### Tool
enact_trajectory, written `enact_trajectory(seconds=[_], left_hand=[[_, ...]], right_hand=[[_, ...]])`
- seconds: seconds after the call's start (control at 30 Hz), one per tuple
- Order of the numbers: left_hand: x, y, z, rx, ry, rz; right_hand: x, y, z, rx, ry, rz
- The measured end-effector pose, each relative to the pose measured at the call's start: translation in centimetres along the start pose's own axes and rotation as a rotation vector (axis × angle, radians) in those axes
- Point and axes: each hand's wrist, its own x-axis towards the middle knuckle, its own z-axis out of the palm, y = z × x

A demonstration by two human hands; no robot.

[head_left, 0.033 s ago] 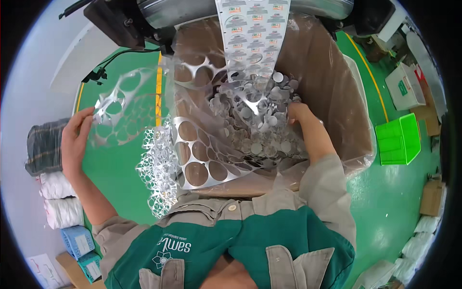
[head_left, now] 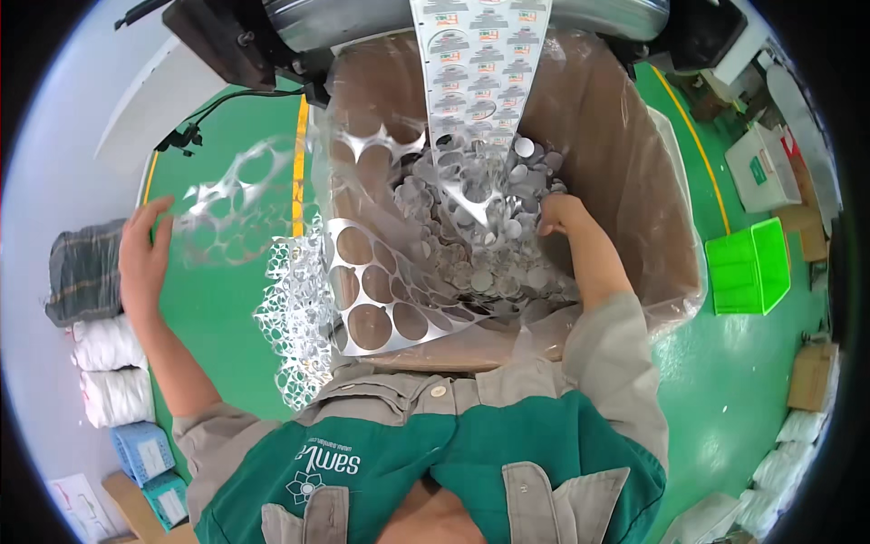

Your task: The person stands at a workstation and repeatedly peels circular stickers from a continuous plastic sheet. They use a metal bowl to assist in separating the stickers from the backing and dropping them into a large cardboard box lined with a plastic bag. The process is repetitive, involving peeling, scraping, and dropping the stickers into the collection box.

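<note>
My left hand point(head_left: 145, 254) is out to the left with its fingers apart, holding nothing. Just beyond its fingertips hangs a thin foil sheet point(head_left: 237, 198) full of round holes, smeared by motion. My right hand point(head_left: 564, 216) reaches into a large box point(head_left: 625, 163) lined with clear plastic; its fingers are curled, and whatever they hold is hidden. Beside it lies a heap of round silvery discs point(head_left: 494, 258). A printed white strip point(head_left: 482, 72) comes down into the box from above. More punched foil point(head_left: 376, 288) drapes over the box's near left side.
A metal roller point(head_left: 362, 18) on black mounts spans the far side. Left of the box, a pile of punched foil scrap point(head_left: 299, 326) lies on the green floor. A bright green crate point(head_left: 748, 265) stands at right. Wrapped bundles point(head_left: 86, 272) line the left wall.
My left hand has let go of the foil sheet and its fingers have spread. The sheet has swung slightly away from it. My right hand has barely shifted.
</note>
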Motion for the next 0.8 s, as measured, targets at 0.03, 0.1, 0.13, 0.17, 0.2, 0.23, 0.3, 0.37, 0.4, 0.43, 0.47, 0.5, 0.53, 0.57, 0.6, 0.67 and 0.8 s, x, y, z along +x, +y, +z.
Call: enact_trajectory(seconds=[0.03,0.1,0.13,0.17,0.2,0.23,0.3,0.37,0.4,0.43,0.47,0.5,0.53,0.57,0.6,0.67,0.8], left_hand=[[0.8,-0.3,1.1,0.301,0.002,0.078],[2.3,1.3,3.6,-0.157,-0.062,-0.024],[2.8,3.0,5.3,-0.187,-0.068,0.101],[3.2,4.9,7.1,-0.213,-0.073,0.221],[3.1,6.6,8.7,-0.173,-0.116,0.314],[3.2,8.1,10.8,-0.145,-0.157,0.411],[3.3,9.8,14.9,-0.169,-0.241,0.510],[1.9,8.8,20.2,0.048,-0.252,0.541],[1.8,9.1,20.6,0.059,-0.294,0.547],[1.7,9.4,20.9,0.075,-0.337,0.556],[1.7,9.6,21.1,0.092,-0.380,0.565],[1.8,9.7,21.0,0.143,-0.442,0.554],[2.0,9.9,20.7,0.193,-0.508,0.547],[2.0,10.0,20.5,0.246,-0.574,0.537],[1.9,10.0,20.7,0.232,-0.556,0.562],[2.0,9.8,21.1,0.215,-0.520,0.611],[2.5,10.1,22.1,0.198,-0.585,0.629]], right_hand=[[0.0,0.1,-0.6,0.123,-0.048,0.038],[-0.5,0.2,-2.5,0.295,0.016,0.036],[-1.2,-0.4,-4.2,0.335,0.122,-0.011],[-2.3,-1.3,-6.2,0.372,0.225,-0.064],[-4.8,-2.9,-9.8,0.590,0.212,-0.178],[-7.9,-3.8,-13.2,0.806,0.192,-0.275],[-11.2,-2.7,-15.5,1.279,0.382,-0.784],[-13.4,-2.1,-15.9,1.730,0.517,-1.149],[-12.9,-0.7,-14.4,1.983,0.593,-1.302],[-11.4,0.1,-14.0,2.044,0.540,-1.454],[-9.7,0.8,-13.7,2.092,0.464,-1.610],[-7.9,0.9,-12.6,2.201,0.397,-1.502],[-6.1,1.1,-11.4,2.311,0.332,-1.387],[-4.1,0.6,-8.4,2.505,0.596,-0.734],[-1.5,0.5,-5.2,2.448,0.537,-0.421],[2.7,0.7,0.8,2.228,0.373,0.082],[4.3,1.4,4.5,0.885,0.117,0.308]])
